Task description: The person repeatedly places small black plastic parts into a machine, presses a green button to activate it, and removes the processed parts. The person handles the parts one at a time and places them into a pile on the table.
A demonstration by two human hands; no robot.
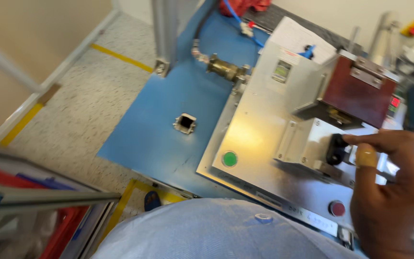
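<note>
Pale blue shirt fabric (207,230) fills the near edge; right hand (394,192) reaches left, fingertips (353,140) touching a small black knob (335,148) on the silver metal machine (259,139); green round button (229,158) left, red round button (337,208) near; grip unclear; left hand unseen.
</note>
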